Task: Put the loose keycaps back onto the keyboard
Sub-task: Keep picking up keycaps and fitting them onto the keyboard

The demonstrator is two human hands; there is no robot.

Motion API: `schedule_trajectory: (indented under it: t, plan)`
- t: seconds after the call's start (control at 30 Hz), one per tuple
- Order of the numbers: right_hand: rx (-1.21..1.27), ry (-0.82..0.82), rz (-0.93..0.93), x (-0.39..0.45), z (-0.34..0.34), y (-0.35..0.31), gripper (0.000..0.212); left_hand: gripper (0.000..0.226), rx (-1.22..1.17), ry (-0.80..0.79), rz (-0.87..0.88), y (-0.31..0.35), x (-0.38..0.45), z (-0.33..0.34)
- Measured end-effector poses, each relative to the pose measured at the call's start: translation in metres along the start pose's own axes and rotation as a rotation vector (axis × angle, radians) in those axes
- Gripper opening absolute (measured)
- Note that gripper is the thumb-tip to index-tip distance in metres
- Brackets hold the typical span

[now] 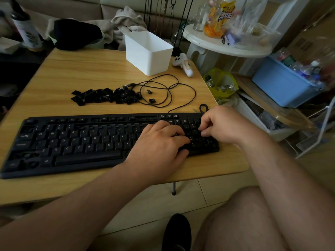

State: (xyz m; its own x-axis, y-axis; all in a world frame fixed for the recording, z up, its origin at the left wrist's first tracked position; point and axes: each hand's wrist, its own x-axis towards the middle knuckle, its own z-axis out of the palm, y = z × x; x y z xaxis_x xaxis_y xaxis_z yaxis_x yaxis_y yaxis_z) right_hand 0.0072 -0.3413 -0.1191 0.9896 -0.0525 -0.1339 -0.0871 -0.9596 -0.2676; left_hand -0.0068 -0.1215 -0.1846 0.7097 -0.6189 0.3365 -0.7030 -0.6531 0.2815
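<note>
**Both hands on numpad end of kbd, keycap pile behind it**

Black full-size keyboard [76, 142] lies flat along front of wood-grain laminate table [81, 69], matte plastic, white legends. Some sockets look bare at far left and in the F-row; too blurred to count.

L hand [159, 144] palm down over the kbd's right part, fingers curled, tips pressing on keys just left of the numpad. Can't tell if anything is pinched under them.

R hand [223, 124] at numpad's top-right corner, fingers curled down onto the keys, thumb tucked toward index. Whether a cap sits between them: can't tell.

Loose keycaps [107, 96] in a low black heap behind the kbd, mid-table, glossy small squares, jumbled at all tilts. Two stray caps [151, 96] just right of the heap, inside the loops of the thin black cable [168, 89].

White rectangular plastic bin [148, 51] at rear, smooth walls, open top. White game controller [183, 64] beside it near table's right edge. Blue plastic crate [282, 84] off to the right, on a lower shelf.
</note>
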Motion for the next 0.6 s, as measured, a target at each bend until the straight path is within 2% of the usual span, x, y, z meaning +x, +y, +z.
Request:
schedule_trajectory:
  t: [0.1, 0.3, 0.47, 0.53, 0.6]
  plan:
    - [0.044, 0.010, -0.007, -0.003, 0.000, 0.005, 0.013, 0.036, -0.006, -0.004, -0.002, 0.000, 0.000, 0.000]
    - [0.339, 0.115, 0.058, -0.007, 0.003, 0.018, 0.012, 0.038, 0.019, 0.001, 0.003, 0.002, 0.000, -0.001]
    - [0.309, 0.238, 0.052, -0.004, 0.007, 0.007, 0.007, 0.037, 0.056, -0.017, 0.009, -0.006, 0.011, -0.018]
    - [0.277, 0.292, -0.007, 0.001, 0.005, -0.010, 0.005, 0.030, 0.042, -0.001, -0.046, -0.022, 0.022, -0.033]
    - [0.253, 0.265, -0.083, 0.010, 0.003, -0.034, 0.004, 0.023, 0.027, 0.043, -0.152, -0.046, 0.032, -0.048]
